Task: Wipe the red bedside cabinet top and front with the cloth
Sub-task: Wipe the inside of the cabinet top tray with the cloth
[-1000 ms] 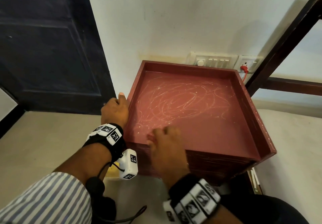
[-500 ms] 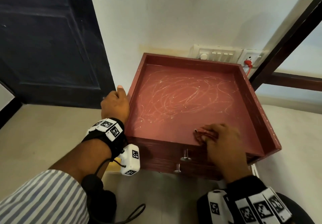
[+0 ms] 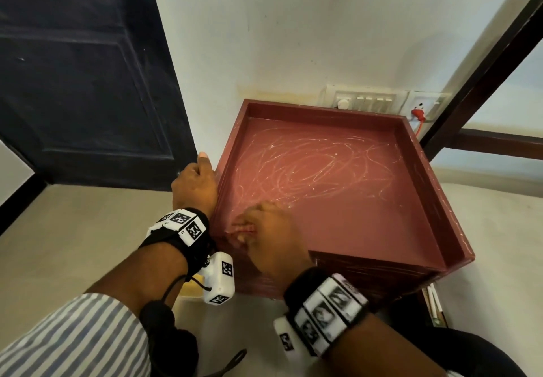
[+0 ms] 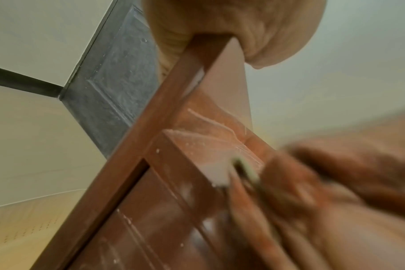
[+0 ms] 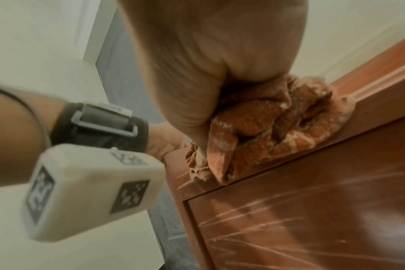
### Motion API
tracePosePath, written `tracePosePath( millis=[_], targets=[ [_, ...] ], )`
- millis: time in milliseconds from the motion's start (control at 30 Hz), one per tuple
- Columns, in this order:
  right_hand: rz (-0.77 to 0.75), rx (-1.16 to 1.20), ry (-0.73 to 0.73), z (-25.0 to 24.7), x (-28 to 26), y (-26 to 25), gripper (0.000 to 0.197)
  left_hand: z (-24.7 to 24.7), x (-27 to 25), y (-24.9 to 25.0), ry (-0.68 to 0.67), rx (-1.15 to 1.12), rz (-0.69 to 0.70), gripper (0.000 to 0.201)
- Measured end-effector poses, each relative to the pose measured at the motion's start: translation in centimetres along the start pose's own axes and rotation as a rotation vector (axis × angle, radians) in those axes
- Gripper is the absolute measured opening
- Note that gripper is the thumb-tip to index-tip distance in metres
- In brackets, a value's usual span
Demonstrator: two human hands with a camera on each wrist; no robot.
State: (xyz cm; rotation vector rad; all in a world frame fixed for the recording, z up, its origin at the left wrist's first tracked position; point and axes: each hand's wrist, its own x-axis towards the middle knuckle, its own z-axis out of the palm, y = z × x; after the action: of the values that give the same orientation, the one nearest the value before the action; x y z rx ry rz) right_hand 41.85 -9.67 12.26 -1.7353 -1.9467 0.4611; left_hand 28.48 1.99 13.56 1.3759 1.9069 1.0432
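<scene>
A blue-and-white striped sleeve (image 3: 73,338) covers the left arm. Both wrists wear black straps (image 3: 188,247) with white blocks (image 3: 220,279) bearing black square-patterned markers; a thin black cable (image 3: 173,285) trails.

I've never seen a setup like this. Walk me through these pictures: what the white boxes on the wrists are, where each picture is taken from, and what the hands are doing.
No machine works here: a person wears three cameras. The wide picture comes from a head camera that looks down at both hands. The white boxes with black patterns strapped to the wrists are two more cameras, each looking along its own hand, which is why those pictures look tilted and close.

The red piece of furniture is the bedside cabinet, its top covered in pale scribbled marks. The left hand grips the cabinet's left rim. The right hand holds a crumpled reddish cloth pressed on the front edge, near the left corner. The cloth shows best in the right wrist picture, with whitish dust on it.

Behind the cabinet is a white wall with a switch panel and a red plug.
</scene>
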Motion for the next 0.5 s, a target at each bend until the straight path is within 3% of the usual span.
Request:
tracePosePath(
  millis=[67,133,200,300,400,500],
  targets=[
    [0.071,0.078,-0.008,-1.6,-1.9,2.5,0.033,0.1,0.2,-0.2,-0.008,0.005,0.009,0.065],
    [0.184,0.127,0.031,-4.0,-3.7,5.6,0.023,0.2,0.2,-0.3,-0.012,0.003,0.008,0.065],
    [0.291,0.138,0.091,-6.5,-5.4,8.7,0.034,0.3,0.3,-0.4,-0.006,-0.013,0.003,0.065],
    [0.394,0.056,0.168,-8.5,-6.8,10.8,0.033,0.3,0.5,-0.5,-0.004,-0.036,0.002,0.064],
    [0.353,0.048,0.201,-7.1,-5.8,9.7,0.031,0.4,0.5,-0.5,0.005,-0.026,0.017,0.064],
    [0.215,0.125,0.113,-3.4,-2.9,6.5,0.027,0.4,0.4,-0.2,0.006,-0.012,0.024,0.064]
  ],
)
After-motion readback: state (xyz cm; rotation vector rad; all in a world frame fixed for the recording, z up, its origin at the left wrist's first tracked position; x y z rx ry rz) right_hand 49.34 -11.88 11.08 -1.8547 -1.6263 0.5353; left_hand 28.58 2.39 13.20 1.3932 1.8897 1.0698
